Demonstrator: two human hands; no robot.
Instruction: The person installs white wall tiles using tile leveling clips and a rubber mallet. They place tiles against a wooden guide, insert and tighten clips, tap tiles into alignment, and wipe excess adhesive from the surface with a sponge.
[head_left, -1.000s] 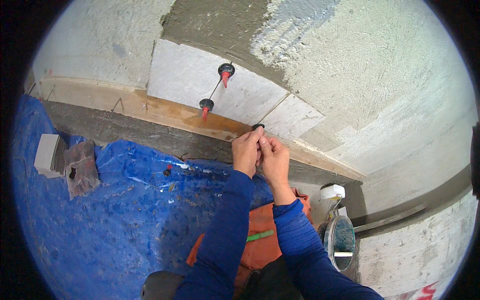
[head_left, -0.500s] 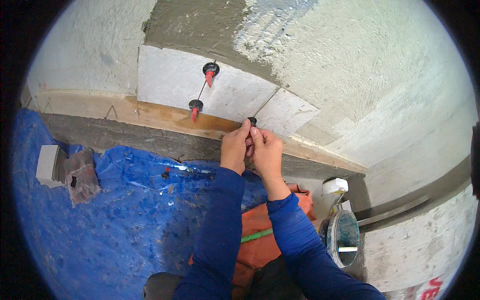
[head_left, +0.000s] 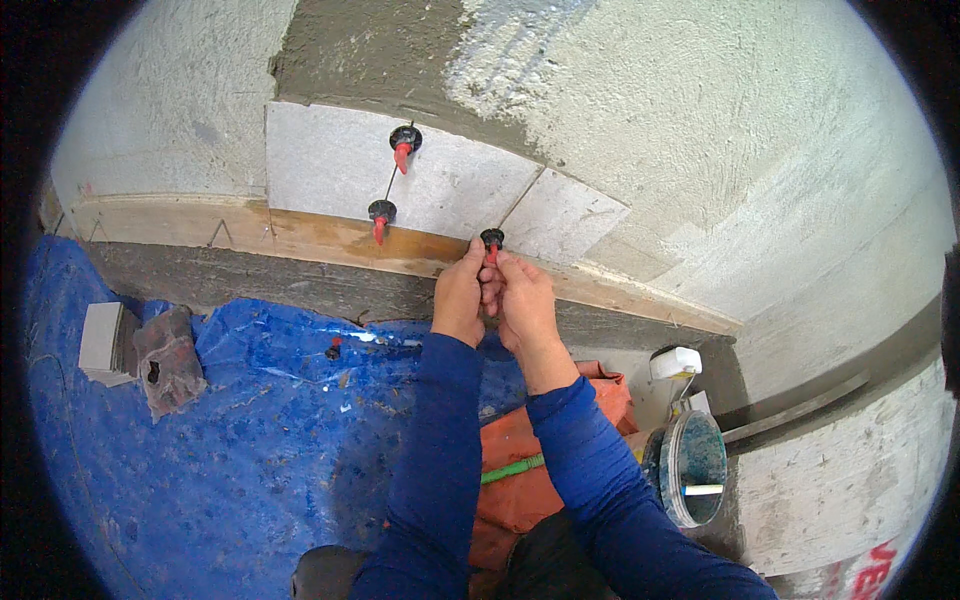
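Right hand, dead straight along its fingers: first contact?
Right hand would likely meet the black-and-red clip first; the thumb looks right beside its red handle. Next, probably the pale tiles behind. One view, so depth is uncertain.

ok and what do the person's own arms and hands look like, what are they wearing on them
Both arms wear long, plain blue sleeves: the left sleeve looks darker, while the right sleeve is creased and ends short of the wrist. The left hand and right hand are ungloved. No markings show on the sleeves.
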